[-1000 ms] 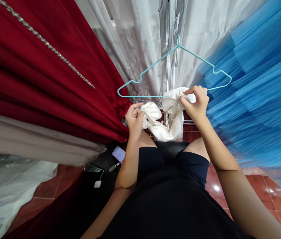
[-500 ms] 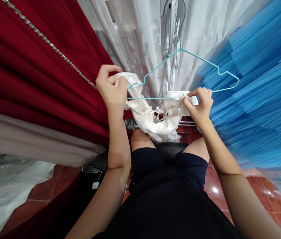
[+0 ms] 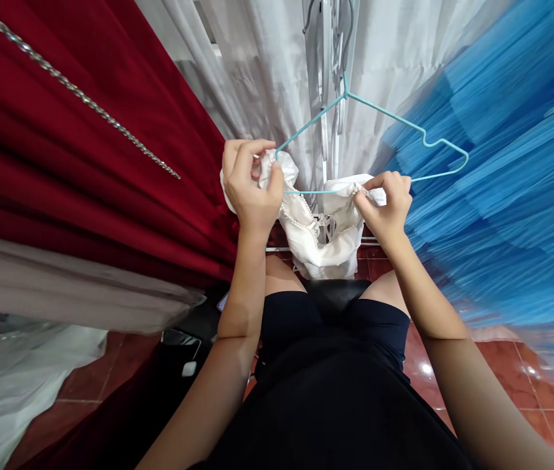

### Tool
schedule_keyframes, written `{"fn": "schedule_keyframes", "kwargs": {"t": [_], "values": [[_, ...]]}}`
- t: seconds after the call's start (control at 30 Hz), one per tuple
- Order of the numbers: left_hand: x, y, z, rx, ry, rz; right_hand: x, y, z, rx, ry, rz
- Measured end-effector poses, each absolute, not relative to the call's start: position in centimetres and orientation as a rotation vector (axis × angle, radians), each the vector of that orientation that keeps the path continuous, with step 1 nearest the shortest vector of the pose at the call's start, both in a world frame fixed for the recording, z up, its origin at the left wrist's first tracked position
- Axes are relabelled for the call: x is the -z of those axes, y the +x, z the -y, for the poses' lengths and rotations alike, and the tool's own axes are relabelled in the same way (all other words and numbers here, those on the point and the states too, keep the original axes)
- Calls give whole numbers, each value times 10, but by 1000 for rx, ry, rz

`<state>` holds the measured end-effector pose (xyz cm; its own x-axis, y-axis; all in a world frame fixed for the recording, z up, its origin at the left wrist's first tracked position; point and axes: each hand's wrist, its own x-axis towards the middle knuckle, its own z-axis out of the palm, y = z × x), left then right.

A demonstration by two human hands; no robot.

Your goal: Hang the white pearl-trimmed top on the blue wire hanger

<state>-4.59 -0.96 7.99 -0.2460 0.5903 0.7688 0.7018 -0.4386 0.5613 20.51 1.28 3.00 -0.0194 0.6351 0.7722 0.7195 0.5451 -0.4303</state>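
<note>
A white garment with pearl-beaded edging [image 3: 323,254] hangs in front of my knees, its neckline spread between my two hands. My left hand [image 3: 252,186] pinches its left shoulder part, close to the notch of a light-blue wire hanger [image 3: 385,112]. The hanger's left arm meets the cloth there, and its bottom bar runs across behind my fingers. My right hand [image 3: 389,199] grips the beaded edge on the other side between thumb and fingers, near the bottom bar. The hanger's right end sticks out beyond that hand, with no cloth over it.
Dark red cloth [image 3: 110,170] with a glittering strand hangs at the left. Blue tulle [image 3: 512,189] fills the right side. White drapes [image 3: 267,78] and a metal rack post [image 3: 326,85] stand ahead. Red tiles [image 3: 502,365] form the floor.
My left hand has moved right with the garment's left shoulder part, up to the hanger's left notch. My right hand keeps its grip and has shifted slightly left.
</note>
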Motion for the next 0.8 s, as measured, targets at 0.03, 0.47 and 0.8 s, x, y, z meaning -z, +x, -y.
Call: {"fn": "schedule_keyframes", "kwargs": {"t": [0.03,0.47,0.8], "values": [[-80,-40,13,1783,-1894,1563,-30,204,-13,94,-1128,1716],[-51,6,5,1210,-2542,1601,-34,225,4,120,-996,1742],[-57,3,12,1188,-2535,1648,-47,313,15,96,-1418,1503]]}}
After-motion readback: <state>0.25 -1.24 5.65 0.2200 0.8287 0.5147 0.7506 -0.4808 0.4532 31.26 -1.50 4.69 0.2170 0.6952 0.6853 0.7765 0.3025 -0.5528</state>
